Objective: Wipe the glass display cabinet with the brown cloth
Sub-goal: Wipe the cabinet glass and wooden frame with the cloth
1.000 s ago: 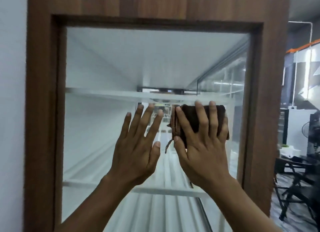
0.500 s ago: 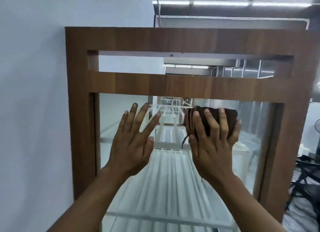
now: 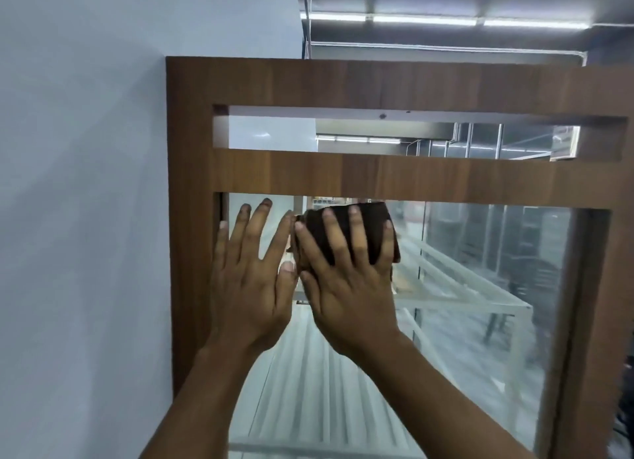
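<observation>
The brown cloth [image 3: 374, 228] is pressed flat on the pane of the glass display cabinet [image 3: 480, 270], under the straight, spread fingers [image 3: 358, 235] of the right hand [image 3: 346, 294]; the wooden crossbar [image 3: 377, 177] is met just above those fingertips; the left hand [image 3: 250, 287] is laid open on the glass just beside the cloth, fingers [image 3: 255, 228] spread; the wooden upright [image 3: 192, 252] is found at its little finger, the grey wall [image 3: 85, 218] beyond; glass shelves [image 3: 463, 299] are seen behind the fingers.
</observation>
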Available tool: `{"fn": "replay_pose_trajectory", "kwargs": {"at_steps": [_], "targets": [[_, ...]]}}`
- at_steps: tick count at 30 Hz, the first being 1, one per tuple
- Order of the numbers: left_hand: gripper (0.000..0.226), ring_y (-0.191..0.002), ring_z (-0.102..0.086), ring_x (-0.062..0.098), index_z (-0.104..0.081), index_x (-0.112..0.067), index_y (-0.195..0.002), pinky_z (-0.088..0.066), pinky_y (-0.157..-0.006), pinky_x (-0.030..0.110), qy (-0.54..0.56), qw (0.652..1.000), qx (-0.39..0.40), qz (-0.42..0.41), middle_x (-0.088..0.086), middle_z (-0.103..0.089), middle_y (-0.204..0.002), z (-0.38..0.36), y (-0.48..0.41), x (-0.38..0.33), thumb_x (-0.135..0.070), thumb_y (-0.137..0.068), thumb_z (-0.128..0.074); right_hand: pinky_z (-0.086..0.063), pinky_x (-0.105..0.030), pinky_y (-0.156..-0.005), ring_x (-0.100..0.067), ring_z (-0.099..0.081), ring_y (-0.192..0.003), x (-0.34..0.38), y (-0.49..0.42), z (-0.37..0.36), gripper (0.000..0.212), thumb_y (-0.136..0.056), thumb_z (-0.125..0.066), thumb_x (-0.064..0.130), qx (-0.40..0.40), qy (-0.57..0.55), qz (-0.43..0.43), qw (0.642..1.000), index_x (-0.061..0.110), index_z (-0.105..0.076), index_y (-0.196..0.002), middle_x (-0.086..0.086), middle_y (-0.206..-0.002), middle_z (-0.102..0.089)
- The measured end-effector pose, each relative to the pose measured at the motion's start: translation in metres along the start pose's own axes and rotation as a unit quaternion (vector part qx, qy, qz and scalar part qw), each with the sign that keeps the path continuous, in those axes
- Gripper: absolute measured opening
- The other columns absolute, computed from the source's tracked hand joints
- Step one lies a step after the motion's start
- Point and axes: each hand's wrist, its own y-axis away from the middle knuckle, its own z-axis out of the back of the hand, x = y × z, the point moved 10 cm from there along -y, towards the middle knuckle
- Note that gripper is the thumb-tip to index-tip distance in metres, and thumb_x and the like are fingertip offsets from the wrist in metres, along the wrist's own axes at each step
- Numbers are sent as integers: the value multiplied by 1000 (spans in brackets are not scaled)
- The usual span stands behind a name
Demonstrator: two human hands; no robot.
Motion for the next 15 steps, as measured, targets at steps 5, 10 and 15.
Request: {"fn": "replay_pose_trajectory", "kwargs": {"at_steps": [5,10,15], "targets": [[59,-157,-16,26,-41,-13,-154,-3,-129,47,-43,998,-43,32,10,-28,-165,22,15,29,-29,-98,-30,-15,-65,-121,-34,-21,-154,33,4,-8,58,-104,-44,45,8,-13,49,999,29,-31,-158,-6,-166,-28],[59,-157,-13,27,-41,-10,-153,-6,-130,44,5,997,-68,40,11,-25,-166,26,23,53,-29,-97,-35,-17,-68,-117,-39,-23,-150,-1,-1,2,60,-101,-46,45,-24,10,-89,996,28,-33,-158,-10,-161,-30],[58,-157,-13,28,-38,-4,-153,-10,-129,46,27,997,-75,11,14,-24,-165,26,26,53,-23,-98,-33,-15,-67,-119,-38,-24,-152,71,-32,-13,60,-101,-44,43,-2,-32,-24,999,27,-32,-158,-10,-162,-34]]}}
